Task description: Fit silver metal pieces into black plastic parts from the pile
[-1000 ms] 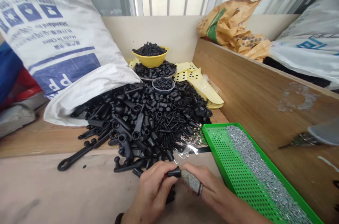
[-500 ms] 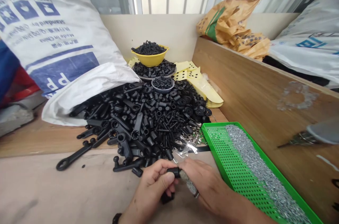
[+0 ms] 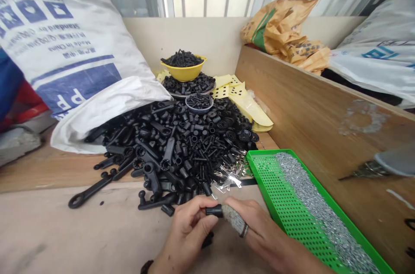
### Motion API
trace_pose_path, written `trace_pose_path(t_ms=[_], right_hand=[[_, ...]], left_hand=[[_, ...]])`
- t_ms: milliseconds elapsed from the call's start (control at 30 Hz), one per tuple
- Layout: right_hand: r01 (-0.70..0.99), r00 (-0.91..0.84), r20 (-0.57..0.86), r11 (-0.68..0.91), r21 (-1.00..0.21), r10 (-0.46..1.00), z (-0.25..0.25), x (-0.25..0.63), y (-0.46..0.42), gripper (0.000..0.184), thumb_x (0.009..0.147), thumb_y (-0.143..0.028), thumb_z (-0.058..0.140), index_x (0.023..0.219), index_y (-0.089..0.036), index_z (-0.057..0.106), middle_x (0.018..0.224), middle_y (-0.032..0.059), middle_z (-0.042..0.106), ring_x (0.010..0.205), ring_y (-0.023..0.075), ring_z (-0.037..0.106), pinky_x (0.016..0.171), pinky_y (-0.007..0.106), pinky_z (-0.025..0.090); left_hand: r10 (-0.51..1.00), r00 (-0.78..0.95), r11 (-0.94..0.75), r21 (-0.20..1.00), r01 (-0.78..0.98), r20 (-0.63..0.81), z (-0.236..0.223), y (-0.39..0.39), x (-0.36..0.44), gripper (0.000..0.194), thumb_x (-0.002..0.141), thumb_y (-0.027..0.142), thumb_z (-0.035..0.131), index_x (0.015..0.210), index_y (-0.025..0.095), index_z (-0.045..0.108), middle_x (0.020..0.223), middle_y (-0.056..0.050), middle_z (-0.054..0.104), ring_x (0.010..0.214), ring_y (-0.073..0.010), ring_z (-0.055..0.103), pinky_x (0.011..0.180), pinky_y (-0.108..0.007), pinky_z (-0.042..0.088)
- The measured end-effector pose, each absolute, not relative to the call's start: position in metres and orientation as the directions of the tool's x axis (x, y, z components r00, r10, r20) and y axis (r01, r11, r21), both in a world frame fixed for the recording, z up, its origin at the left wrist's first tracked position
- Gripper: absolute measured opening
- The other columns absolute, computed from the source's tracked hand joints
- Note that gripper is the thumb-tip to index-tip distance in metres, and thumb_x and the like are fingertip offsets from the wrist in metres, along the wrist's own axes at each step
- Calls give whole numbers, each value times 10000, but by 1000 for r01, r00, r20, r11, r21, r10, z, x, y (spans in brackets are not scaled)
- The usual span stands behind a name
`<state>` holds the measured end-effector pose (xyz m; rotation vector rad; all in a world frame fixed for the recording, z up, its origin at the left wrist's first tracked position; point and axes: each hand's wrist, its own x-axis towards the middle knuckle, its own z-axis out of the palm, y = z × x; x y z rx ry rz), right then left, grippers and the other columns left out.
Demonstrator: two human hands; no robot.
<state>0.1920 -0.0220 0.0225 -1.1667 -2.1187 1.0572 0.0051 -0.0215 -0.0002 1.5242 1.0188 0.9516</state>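
Note:
Near the bottom middle, my left hand point(image 3: 191, 230) is closed around a short black plastic sleeve point(image 3: 214, 211), held level between thumb and fingers. My right hand point(image 3: 256, 226) is closed at the sleeve's right end. A worn grey wrap point(image 3: 234, 219), apparently on one of its digits, presses against that end. Another black part point(image 3: 207, 239) shows under my left hand, mostly hidden. Just beyond my hands lies a heap of black plastic parts point(image 3: 175, 148), with cranked handles, sleeves and ribbed screws. Thin shiny metal pieces point(image 3: 230, 179) lie at its right edge.
At right is a green perforated tray point(image 3: 272, 196) with small silver metal parts point(image 3: 311, 196). Behind the heap stand a yellow bowl point(image 3: 184, 74), a small clear bowl point(image 3: 199, 110) and yellow cards point(image 3: 256, 114). A white sack point(image 3: 81, 49) leans left; an electric driver's tip point(image 3: 366, 171) juts in right.
My hands have shifted slightly right. The grey wrap has turned and shows more of its side. Less of the black part under my left hand is visible.

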Motion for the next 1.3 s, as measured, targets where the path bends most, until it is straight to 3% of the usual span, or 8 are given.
trace_pose_path(t_ms=[100, 200, 333, 467, 667, 833, 1100, 1300], right_hand=[[402, -492, -4, 223, -888, 871, 21, 190, -23, 191, 870, -212, 325, 746, -210, 470, 741, 24, 588, 712, 189, 539, 641, 279, 412], [387, -489, -6, 211, -897, 872, 19, 188, -25, 198, 882, -211, 326, 738, -211, 461, 715, 6, 570, 681, 174, 530, 614, 263, 401], [523, -501, 91, 384, -761, 861, 10, 189, -26, 160, 817, -140, 321, 768, -202, 460, 687, 25, 571, 614, 178, 516, 579, 282, 389], [587, -593, 220, 603, -540, 774, -1, 195, -24, 184, 771, -96, 328, 803, -185, 485, 708, 59, 574, 631, 199, 519, 591, 308, 413], [596, -649, 264, 692, -407, 714, 2, 200, -21, 330, 654, -5, 376, 903, -174, 511, 829, 72, 596, 765, 216, 545, 712, 339, 454], [683, -622, 240, 666, -299, 745, 2, 201, -25, 279, 616, -11, 415, 794, -192, 531, 723, 43, 568, 648, 206, 519, 619, 328, 454], [636, -659, 248, 702, -320, 710, 5, 207, -33, 476, 586, 17, 347, 992, -146, 535, 866, 86, 611, 788, 219, 569, 779, 360, 491], [627, -613, 103, 562, -539, 783, 12, 200, -30, 355, 647, -6, 338, 891, -139, 559, 786, 83, 608, 735, 220, 583, 710, 361, 508]], left_hand=[[911, 339, -307, 935, 179, 234, 5, -22, 6, 121, 851, 191, 553, 925, 204, 648, 823, -16, 660, 642, -127, 556, 584, -200, 414], [912, 339, -307, 932, 192, 230, 5, -22, 8, 120, 859, 189, 537, 926, 202, 636, 822, -20, 672, 668, -138, 587, 603, -203, 436], [949, 314, -85, 987, 136, 38, -4, -25, 11, 169, 852, 302, 548, 919, 172, 632, 618, 17, 589, 521, -120, 519, 497, -197, 405], [931, 355, 63, 995, 77, -86, -7, -25, 12, 231, 861, 352, 525, 918, 155, 630, 582, 23, 556, 550, -134, 531, 526, -211, 426], [897, 432, -241, 925, 294, 96, 5, -21, 5, 172, 900, 242, 497, 912, 196, 663, 826, -21, 639, 753, -158, 583, 692, -232, 427], [894, 443, -268, 868, 418, 62, 8, -20, 6, 134, 856, 183, 559, 900, 185, 685, 760, -18, 641, 676, -159, 580, 618, -225, 420], [888, 433, -322, 878, 354, 151, 7, -22, 7, 131, 864, 155, 555, 890, 183, 680, 776, -15, 658, 704, -147, 608, 646, -207, 452], [852, 429, -458, 823, 335, 299, 0, -23, 7, 119, 885, 154, 534, 941, 180, 636, 839, -37, 666, 758, -153, 628, 685, -212, 491]])
